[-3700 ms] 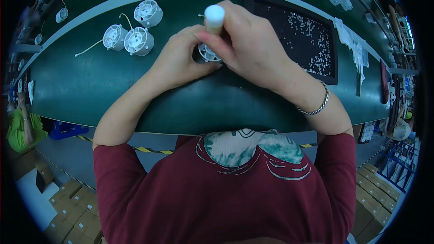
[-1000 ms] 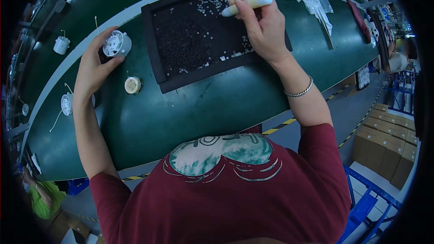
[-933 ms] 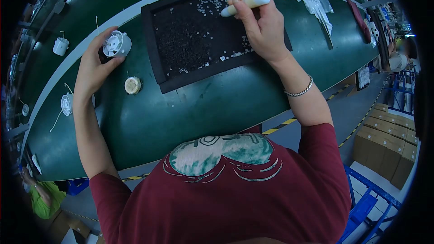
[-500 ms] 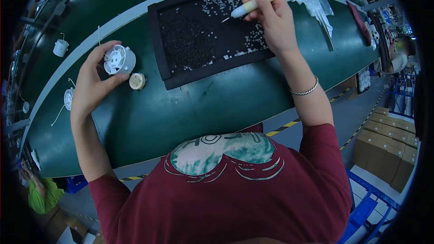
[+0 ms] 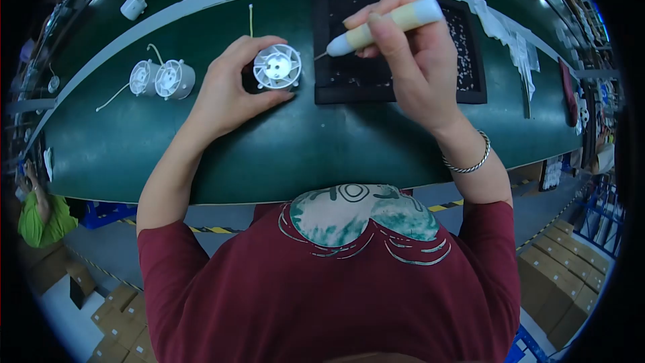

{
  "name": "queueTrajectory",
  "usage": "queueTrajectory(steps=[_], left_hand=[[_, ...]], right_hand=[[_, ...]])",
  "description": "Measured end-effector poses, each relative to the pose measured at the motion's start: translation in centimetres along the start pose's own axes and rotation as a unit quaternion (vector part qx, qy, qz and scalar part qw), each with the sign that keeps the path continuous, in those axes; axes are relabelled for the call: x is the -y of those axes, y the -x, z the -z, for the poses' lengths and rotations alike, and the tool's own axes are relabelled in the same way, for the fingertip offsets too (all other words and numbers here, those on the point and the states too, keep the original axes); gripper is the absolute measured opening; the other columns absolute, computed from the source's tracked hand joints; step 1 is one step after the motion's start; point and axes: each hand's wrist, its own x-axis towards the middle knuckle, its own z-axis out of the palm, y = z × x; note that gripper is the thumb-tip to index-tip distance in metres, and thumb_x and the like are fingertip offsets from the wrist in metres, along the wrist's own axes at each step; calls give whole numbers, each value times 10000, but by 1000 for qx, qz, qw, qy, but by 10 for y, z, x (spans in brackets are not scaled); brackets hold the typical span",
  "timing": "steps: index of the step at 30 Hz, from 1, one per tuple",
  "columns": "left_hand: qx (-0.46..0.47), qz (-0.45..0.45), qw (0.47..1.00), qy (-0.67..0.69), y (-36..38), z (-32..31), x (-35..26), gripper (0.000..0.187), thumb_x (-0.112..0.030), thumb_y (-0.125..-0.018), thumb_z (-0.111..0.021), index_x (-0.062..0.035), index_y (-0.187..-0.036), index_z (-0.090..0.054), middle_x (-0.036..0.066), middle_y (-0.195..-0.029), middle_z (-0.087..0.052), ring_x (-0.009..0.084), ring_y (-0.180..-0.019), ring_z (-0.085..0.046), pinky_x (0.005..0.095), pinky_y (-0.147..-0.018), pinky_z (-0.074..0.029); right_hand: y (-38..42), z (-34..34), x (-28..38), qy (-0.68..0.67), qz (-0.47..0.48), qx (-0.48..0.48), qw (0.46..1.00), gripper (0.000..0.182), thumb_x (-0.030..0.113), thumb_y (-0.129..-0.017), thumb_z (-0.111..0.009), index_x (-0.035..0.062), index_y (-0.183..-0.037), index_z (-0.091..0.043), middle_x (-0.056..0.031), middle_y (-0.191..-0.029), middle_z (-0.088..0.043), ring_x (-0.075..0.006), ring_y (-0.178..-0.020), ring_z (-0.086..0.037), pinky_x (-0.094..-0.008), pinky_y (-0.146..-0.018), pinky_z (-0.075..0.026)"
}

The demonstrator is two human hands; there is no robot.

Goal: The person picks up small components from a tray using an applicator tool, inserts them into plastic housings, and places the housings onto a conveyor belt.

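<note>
My left hand [image 5: 228, 84] curls its thumb and fingers around a white round spoked plastic housing [image 5: 277, 67], whose open face points up towards me. A thin pale wire [image 5: 251, 21] stands up behind that hand. My right hand [image 5: 423, 60] grips a thick pen-shaped tool [image 5: 383, 27], white and cream, with a thin metal tip. The tip hovers by the left rim of a black tray [image 5: 321, 40], a short way right of the housing and apart from it. Small white pieces [image 5: 463, 47] lie in the tray, partly hidden by my right hand.
Two more white housings [image 5: 176, 79] with wires stand to the left on the green table [image 5: 282, 154]. Another housing [image 5: 133, 7] is farther back. Plastic bags [image 5: 517, 40] lie right of the tray. A person in a green shirt [image 5: 46, 218] is at far left.
The view has turned, so the tray appears farther right. My right hand has brought the tool's tip from over the tray to its left rim, nearer the housing. My left hand still holds the housing.
</note>
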Motion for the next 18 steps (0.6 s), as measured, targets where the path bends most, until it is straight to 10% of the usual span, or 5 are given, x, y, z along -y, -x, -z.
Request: queueTrajectory(steps=[3,9,12,18], left_hand=[[1,10,1000,1,2,3,-1,555,-98,-610,-794,-61,-1119,-577,80,-922,-559,215,-823,-576,283,-727,-457],[2,10,1000,8,3,2,3,512,-121,-620,-809,-12,-1064,-579,51,-919,-540,146,-828,-550,265,-725,-450],[-17,-7,1000,17,3,-3,10,578,-124,-599,-794,-46,-1128,-577,109,-911,-563,266,-846,-580,327,-744,-472],[-25,-28,999,33,4,-6,15,482,-119,-596,-801,-51,-1027,-594,111,-920,-578,287,-876,-564,361,-762,-466]], right_hand=[[-12,-30,-7,15,39,-29,999,181,171,-872,-642,29,-952,-564,-58,-740,-618,-101,-621,-599,-237,-554,-475],[-26,-46,-7,121,99,42,987,215,182,-857,-649,17,-938,-537,-108,-752,-608,-235,-646,-626,-300,-582,-498],[-31,-51,-2,172,108,72,976,251,183,-836,-656,6,-945,-514,-129,-757,-596,-299,-661,-613,-346,-577,-499],[-30,-68,-2,211,179,43,960,237,131,-808,-686,29,-970,-545,-115,-836,-580,-259,-690,-596,-310,-586,-484]])
